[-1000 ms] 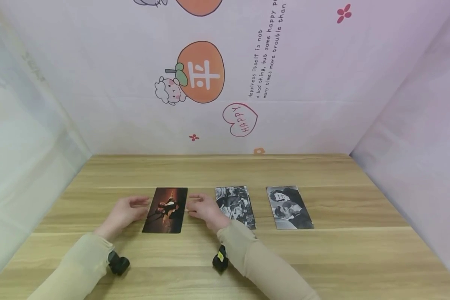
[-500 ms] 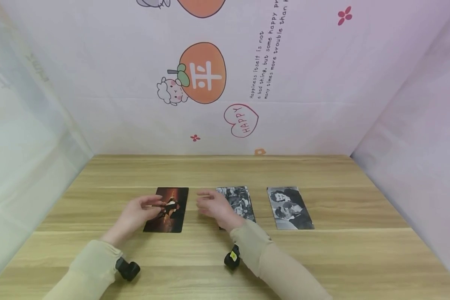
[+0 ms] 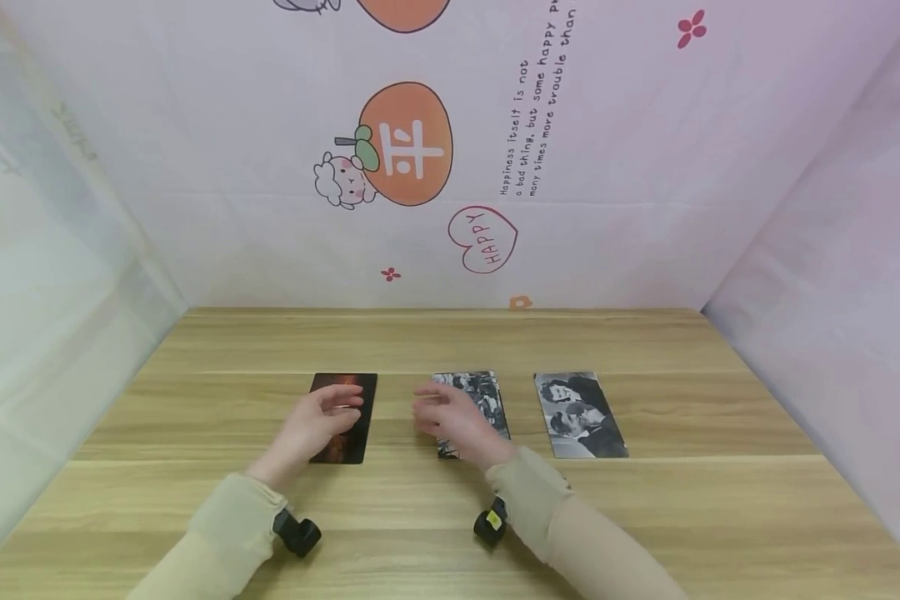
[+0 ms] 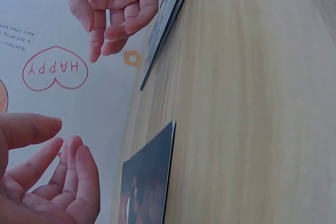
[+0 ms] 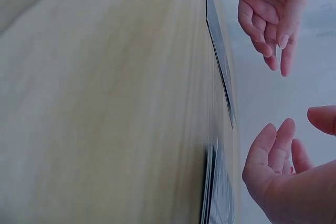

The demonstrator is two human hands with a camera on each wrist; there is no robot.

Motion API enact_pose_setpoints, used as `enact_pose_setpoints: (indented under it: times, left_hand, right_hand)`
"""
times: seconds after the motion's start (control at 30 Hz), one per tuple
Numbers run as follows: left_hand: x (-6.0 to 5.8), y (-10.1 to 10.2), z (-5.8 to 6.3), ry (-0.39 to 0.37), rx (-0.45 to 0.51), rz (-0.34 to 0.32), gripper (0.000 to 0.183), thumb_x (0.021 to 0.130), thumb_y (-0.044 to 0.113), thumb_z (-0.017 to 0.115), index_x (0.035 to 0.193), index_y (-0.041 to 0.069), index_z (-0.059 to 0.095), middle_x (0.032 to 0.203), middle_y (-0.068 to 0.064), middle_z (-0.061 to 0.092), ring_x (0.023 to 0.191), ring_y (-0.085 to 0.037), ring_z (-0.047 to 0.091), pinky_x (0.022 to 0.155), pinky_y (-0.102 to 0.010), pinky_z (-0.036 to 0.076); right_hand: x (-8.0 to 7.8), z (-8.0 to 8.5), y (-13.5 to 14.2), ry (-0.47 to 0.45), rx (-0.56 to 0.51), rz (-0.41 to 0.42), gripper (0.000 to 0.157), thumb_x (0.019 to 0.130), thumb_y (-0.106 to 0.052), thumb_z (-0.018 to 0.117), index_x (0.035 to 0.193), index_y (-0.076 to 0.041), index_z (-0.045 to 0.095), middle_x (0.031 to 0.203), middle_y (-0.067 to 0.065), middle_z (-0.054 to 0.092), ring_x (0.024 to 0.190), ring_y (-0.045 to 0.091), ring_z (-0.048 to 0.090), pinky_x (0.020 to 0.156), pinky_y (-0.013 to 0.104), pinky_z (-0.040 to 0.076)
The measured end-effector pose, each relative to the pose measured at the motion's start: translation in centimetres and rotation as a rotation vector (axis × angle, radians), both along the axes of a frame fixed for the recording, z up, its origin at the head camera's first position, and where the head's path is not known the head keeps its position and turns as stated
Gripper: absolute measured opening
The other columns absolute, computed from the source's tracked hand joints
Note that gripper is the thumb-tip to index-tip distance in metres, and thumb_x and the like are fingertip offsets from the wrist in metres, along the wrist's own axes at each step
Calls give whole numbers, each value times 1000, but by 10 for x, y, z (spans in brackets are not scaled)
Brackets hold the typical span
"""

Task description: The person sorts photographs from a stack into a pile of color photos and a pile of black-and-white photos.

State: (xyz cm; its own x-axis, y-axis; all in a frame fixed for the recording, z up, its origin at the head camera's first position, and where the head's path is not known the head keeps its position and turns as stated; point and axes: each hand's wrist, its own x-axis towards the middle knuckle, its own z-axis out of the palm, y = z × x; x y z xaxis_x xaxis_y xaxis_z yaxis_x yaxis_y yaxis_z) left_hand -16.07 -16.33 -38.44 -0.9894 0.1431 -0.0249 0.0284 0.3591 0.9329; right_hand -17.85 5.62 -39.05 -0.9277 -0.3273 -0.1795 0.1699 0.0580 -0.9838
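My left hand (image 3: 318, 425) hovers over a dark, reddish photo card (image 3: 354, 442) at the left of the row, its fingers loosely bent and holding nothing. The hand covers most of the picture. Over the left part of a black-and-white photo card (image 3: 489, 400) in the middle is my right hand (image 3: 457, 421), likewise relaxed, with a gap between thumb and fingers. The palms face each other in the left wrist view, where the middle card shows layered edges like a small stack (image 4: 170, 19). Both hands appear above the cards in the right wrist view.
A third card, a black-and-white photo of two people (image 3: 581, 417), lies to the right. All lie flat on a wood-grain table (image 3: 420, 525). A white printed cloth (image 3: 607, 167) rises behind the table, with pale cloth on both sides.
Both hands have moved to the right. The left has come from beside the dark card to over it; the right has left that card's right edge for the middle card. The cards look unmoved.
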Motion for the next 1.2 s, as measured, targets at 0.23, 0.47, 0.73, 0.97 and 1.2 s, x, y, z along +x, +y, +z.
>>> enact_pose_setpoints:
  times: [0.23, 0.47, 0.73, 0.97, 1.2]
  left_hand:
    - [-2, 18, -3, -38, 37, 6, 40, 90, -2, 57, 129, -9, 50, 121, -27, 57, 110, -34, 59, 86, -26, 53]
    - [-5, 34, -4, -15, 46, -5, 37, 90, -1, 56, 127, -10, 51, 119, -27, 59, 110, -36, 59, 86, -31, 53]
    - [-9, 50, -6, -11, 58, 5, 36, 89, -2, 57, 125, -7, 55, 118, -25, 61, 108, -35, 60, 81, -29, 53]
    - [-12, 64, -10, 0, 40, 14, 35, 87, -2, 60, 121, -5, 58, 114, -21, 63, 104, -31, 62, 85, -34, 54]
    - [-12, 74, -13, -13, 4, -15, 34, 86, 0, 61, 120, -4, 59, 113, -19, 64, 104, -32, 63, 88, -39, 54]
  right_hand:
    - [2, 1, 17, -14, 26, -39, 43, 90, -5, 55, 131, 6, 47, 111, 18, 55, 106, 31, 58, 97, 41, 50]
    - [0, 1, 35, -1, 42, -69, 42, 88, -3, 55, 128, 7, 48, 118, 25, 53, 105, 29, 57, 100, 45, 48]
    - [-2, 1, 62, 13, 73, -88, 43, 90, -1, 52, 131, 9, 42, 126, 29, 49, 117, 39, 51, 104, 46, 43]
    - [-4, 5, 79, 23, 143, -77, 45, 92, -4, 50, 134, 9, 39, 134, 30, 44, 123, 42, 47, 107, 49, 39]
    - [-6, 7, 92, 65, 245, -86, 46, 91, -7, 54, 133, 8, 42, 131, 29, 47, 118, 39, 52, 102, 46, 45]
